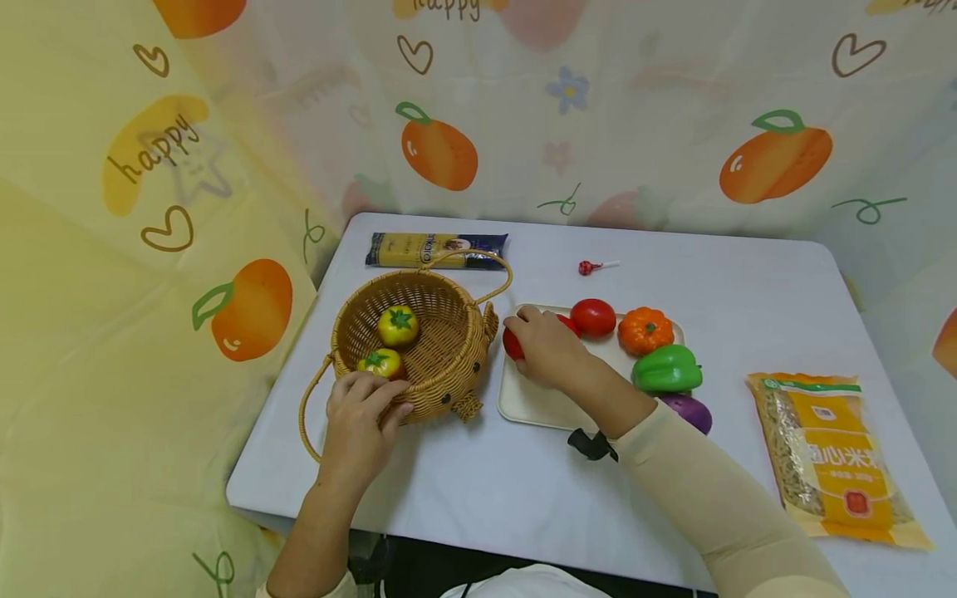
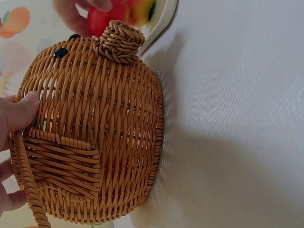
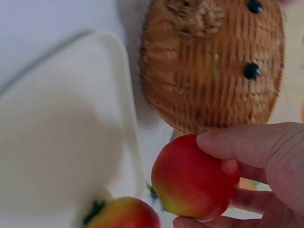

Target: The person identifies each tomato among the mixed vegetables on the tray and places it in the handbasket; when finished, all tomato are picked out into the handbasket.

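My left hand (image 1: 362, 419) grips the near rim of a round wicker basket (image 1: 429, 400), thumb outside the wall in the left wrist view. Two yellow-green tomatoes (image 1: 398, 325) with green tops lie inside the basket. My right hand (image 1: 549, 353) holds a red tomato (image 3: 192, 180) between thumb and fingers, above the tray's left edge and close beside the basket. On the cream tray (image 1: 534, 407) are another tomato (image 3: 126, 214), partly hidden by my right hand in the head view, a smooth red tomato (image 1: 594, 318), an orange pumpkin (image 1: 646, 330), a green bell pepper (image 1: 668, 370) and a purple vegetable (image 1: 689, 413), partly behind my sleeve.
Behind the basket lies a dark and yellow packet (image 1: 426, 249), with a red lollipop (image 1: 586, 267) farther right. A yellow bag of grain (image 1: 841, 457) rests at the table's right. The basket's loop handles stick out at both sides. A printed curtain (image 1: 643, 91) hangs behind the table.
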`<move>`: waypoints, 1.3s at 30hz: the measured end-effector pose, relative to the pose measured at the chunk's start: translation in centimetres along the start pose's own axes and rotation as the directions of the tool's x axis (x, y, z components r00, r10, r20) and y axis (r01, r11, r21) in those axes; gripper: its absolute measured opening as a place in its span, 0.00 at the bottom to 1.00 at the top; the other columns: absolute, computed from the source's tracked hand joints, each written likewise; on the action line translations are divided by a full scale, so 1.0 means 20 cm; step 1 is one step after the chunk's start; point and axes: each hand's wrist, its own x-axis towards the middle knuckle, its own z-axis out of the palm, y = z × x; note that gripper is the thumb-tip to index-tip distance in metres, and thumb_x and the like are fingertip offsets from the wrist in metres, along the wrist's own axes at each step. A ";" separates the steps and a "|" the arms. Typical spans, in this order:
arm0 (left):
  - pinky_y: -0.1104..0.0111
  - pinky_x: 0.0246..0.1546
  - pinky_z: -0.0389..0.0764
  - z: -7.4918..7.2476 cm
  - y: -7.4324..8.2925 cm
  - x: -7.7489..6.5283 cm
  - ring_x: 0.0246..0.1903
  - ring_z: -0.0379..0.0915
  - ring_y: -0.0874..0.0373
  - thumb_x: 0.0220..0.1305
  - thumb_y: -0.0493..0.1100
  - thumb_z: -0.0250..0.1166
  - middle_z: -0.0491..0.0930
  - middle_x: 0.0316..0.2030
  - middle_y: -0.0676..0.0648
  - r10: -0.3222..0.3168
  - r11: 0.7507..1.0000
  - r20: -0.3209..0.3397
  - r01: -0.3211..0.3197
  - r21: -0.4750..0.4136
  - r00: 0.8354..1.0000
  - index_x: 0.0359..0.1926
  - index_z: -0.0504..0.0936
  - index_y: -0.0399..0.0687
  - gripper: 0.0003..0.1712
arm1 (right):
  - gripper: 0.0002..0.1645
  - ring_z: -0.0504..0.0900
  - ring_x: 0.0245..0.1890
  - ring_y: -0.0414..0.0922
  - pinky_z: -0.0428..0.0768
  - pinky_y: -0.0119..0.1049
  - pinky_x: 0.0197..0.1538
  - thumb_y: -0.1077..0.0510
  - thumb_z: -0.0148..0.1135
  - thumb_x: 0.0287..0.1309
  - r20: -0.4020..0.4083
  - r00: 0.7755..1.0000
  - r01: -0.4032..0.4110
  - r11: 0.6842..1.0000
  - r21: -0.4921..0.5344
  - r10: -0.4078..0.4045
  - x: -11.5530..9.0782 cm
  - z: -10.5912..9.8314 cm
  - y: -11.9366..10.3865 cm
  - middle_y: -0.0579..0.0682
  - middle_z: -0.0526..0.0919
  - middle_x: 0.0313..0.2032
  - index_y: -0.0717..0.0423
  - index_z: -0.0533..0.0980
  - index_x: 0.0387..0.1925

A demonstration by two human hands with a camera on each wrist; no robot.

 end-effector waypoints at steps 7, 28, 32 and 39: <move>0.40 0.56 0.68 0.00 0.01 0.00 0.52 0.70 0.40 0.48 0.36 0.81 0.82 0.38 0.44 0.004 1.000 -0.006 -0.004 -0.001 1.000 0.43 0.90 0.46 0.18 | 0.39 0.76 0.57 0.60 0.81 0.55 0.60 0.54 0.73 0.60 -0.061 0.998 -0.021 0.999 0.031 0.023 0.00 -0.13 0.01 0.60 0.73 0.66 0.55 0.70 0.70; 0.41 0.55 0.68 0.00 0.00 0.00 0.52 0.70 0.41 0.50 0.37 0.81 0.82 0.39 0.45 0.003 1.000 0.011 -0.003 0.005 1.000 0.43 0.90 0.48 0.17 | 0.38 0.73 0.62 0.56 0.84 0.49 0.56 0.50 0.70 0.63 -0.099 0.992 0.078 0.997 -0.012 -0.079 0.12 -0.31 -0.36 0.55 0.68 0.69 0.48 0.68 0.72; 0.41 0.55 0.68 0.00 0.00 0.00 0.51 0.70 0.40 0.48 0.36 0.81 0.81 0.37 0.45 0.018 1.000 -0.003 -0.018 0.005 1.000 0.42 0.90 0.47 0.17 | 0.39 0.74 0.61 0.54 0.85 0.47 0.55 0.50 0.70 0.63 -0.080 0.991 0.105 0.994 -0.010 -0.106 0.13 -0.30 -0.42 0.54 0.67 0.70 0.47 0.67 0.73; 0.42 0.56 0.68 -0.01 0.00 0.00 0.52 0.70 0.39 0.49 0.36 0.81 0.81 0.37 0.44 0.017 1.000 0.001 -0.017 0.010 1.000 0.42 0.90 0.46 0.17 | 0.40 0.74 0.62 0.54 0.82 0.44 0.60 0.49 0.70 0.64 -0.050 0.979 0.196 0.980 -0.014 -0.197 0.16 -0.26 -0.50 0.54 0.68 0.70 0.48 0.66 0.74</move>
